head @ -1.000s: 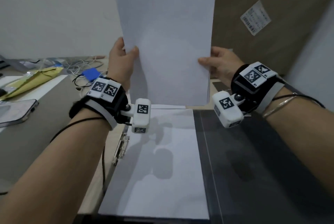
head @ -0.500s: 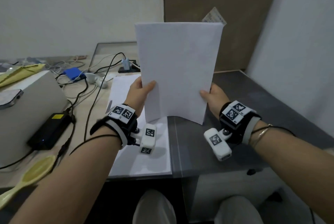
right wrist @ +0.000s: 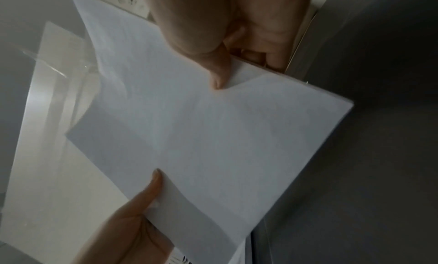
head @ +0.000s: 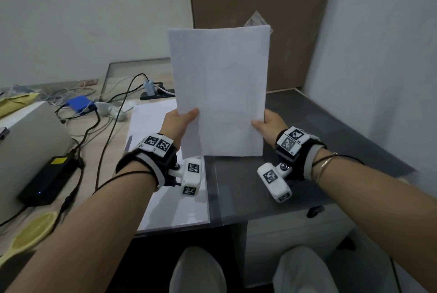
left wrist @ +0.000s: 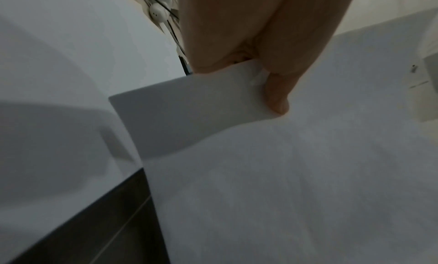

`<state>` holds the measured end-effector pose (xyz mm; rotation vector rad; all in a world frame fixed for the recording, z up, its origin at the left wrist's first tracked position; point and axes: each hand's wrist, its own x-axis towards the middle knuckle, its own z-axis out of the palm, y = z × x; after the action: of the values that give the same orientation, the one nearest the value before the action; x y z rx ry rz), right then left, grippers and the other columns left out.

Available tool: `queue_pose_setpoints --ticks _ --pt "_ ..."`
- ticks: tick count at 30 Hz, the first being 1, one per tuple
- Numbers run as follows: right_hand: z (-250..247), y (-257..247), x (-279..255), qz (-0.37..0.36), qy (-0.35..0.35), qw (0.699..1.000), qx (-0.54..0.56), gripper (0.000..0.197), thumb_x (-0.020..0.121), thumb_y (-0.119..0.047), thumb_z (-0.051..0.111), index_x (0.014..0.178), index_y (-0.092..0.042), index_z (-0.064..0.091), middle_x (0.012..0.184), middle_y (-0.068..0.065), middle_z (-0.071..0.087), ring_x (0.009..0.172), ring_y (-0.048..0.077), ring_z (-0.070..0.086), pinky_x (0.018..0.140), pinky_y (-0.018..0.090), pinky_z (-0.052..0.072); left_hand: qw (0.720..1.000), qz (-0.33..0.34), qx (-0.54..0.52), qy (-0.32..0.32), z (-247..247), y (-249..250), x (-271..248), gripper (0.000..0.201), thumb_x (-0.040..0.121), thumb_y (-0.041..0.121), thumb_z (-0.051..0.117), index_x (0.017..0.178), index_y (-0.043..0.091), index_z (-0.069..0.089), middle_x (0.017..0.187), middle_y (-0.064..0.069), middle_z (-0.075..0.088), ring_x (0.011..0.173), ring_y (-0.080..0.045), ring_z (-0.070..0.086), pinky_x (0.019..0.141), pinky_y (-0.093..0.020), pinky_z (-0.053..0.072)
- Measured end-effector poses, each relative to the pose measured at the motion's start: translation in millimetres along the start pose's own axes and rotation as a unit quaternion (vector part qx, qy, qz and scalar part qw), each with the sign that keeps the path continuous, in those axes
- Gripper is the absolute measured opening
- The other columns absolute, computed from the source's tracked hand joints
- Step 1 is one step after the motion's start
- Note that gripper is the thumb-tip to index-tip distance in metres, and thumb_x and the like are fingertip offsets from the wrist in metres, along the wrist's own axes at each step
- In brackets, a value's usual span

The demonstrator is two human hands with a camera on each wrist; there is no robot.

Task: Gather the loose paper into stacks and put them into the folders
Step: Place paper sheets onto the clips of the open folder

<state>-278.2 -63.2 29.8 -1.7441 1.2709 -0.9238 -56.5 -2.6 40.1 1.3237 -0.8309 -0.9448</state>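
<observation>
A stack of white paper (head: pixel 220 89) stands upright in the air above the desk, its lower edge clear of the surface. My left hand (head: pixel 179 124) pinches its lower left edge with the thumb on the front; my right hand (head: pixel 267 124) pinches the lower right edge the same way. In the left wrist view the thumb (left wrist: pixel 277 97) presses the paper stack (left wrist: pixel 260 174). The right wrist view shows both thumbs on the paper stack (right wrist: pixel 213 129). An open folder (head: pixel 210 198) with a clear cover lies flat on the desk below, with white paper (head: pixel 170 202) in its left half.
Cables (head: pixel 104 131), a black power brick (head: pixel 47 179), a blue box (head: pixel 79 103) and a power strip (head: pixel 156 94) crowd the desk's left. A grey device (head: pixel 26 150) sits at far left. A brown board (head: pixel 260 8) leans behind. The desk's front edge (head: pixel 283 217) is near my knees.
The view has pulled back and tilted down, so the paper stack now appears lower and smaller. Both hands keep the same pinch on its lower edges.
</observation>
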Motion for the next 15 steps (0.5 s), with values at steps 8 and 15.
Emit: queue_pose_setpoints --ticks 8,15 --pt "-53 17 -9 0.050 0.000 0.999 -0.014 0.033 0.088 -0.009 0.056 0.121 -0.005 0.058 0.121 0.014 0.064 0.109 0.030 0.061 0.098 0.049 0.047 0.985 -0.047 0.031 -0.164 28 0 -15 0.034 0.097 0.014 0.051 0.130 0.006 0.050 0.120 -0.008 0.063 0.103 -0.022 0.063 0.088 -0.032 0.052" --pt "-90 17 -38 0.104 -0.072 0.992 -0.007 0.008 0.093 -0.012 0.055 0.100 -0.012 0.058 0.081 0.003 0.071 0.065 0.013 0.067 0.060 0.026 0.055 0.990 -0.060 0.074 -0.107 53 -14 -19 0.035 0.096 0.009 0.053 0.129 -0.003 0.050 0.112 -0.015 0.062 0.094 -0.030 0.058 0.087 -0.039 0.048"
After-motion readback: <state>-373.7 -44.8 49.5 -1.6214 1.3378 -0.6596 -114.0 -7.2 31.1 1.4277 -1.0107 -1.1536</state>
